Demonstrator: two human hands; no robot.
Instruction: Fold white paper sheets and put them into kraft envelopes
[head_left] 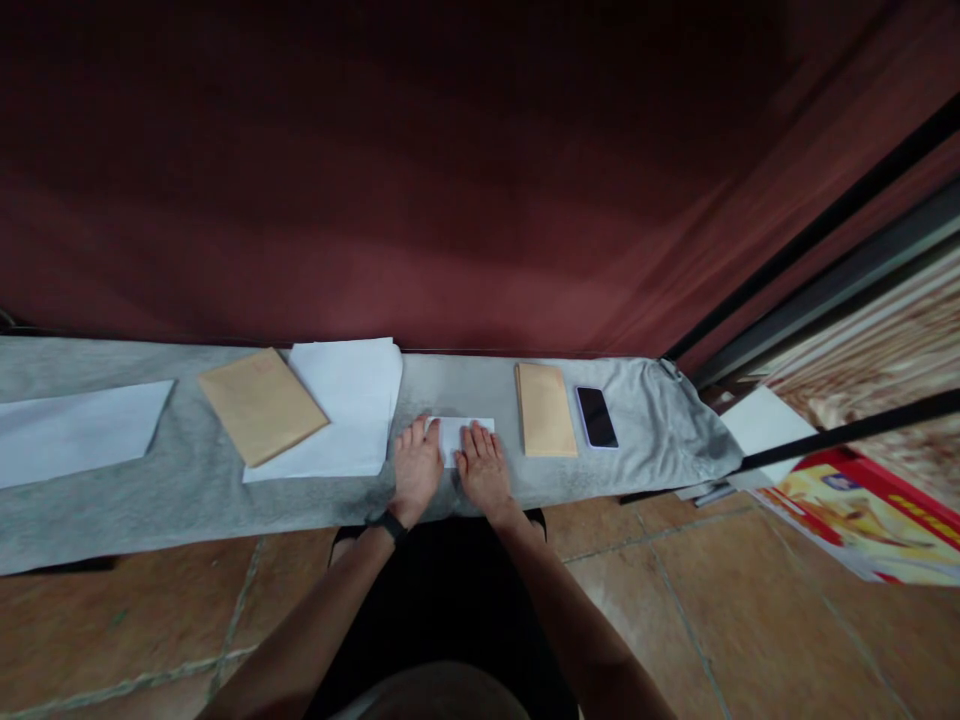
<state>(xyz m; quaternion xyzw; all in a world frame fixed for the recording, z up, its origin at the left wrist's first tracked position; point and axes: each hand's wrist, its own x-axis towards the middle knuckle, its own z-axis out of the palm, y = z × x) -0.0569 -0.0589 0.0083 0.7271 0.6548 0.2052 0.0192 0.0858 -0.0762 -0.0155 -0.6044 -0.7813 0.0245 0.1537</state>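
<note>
A small white folded sheet of paper (pixel 451 440) lies flat on the grey cloth in front of me. My left hand (pixel 418 462) rests on its left end, palm down with fingers stretched out. On the right end lies my right hand (pixel 484 468), also flat, its fingers extended. Between the two hands a strip of the paper shows; the rest is covered by them. To the right sits a narrow stack of brown envelopes (pixel 547 410). Left of my hands is a pile of white paper sheets (pixel 352 400), partly under a larger brown envelope stack (pixel 262 405).
The grey cloth (pixel 217 510) covers a long narrow bench against a dark red wall (pixel 420 230). A phone (pixel 598 417) lies at the right, more white paper (pixel 82 432) at the far left. A red and yellow box (pixel 870 510) stands beyond the right end, near dark metal bars.
</note>
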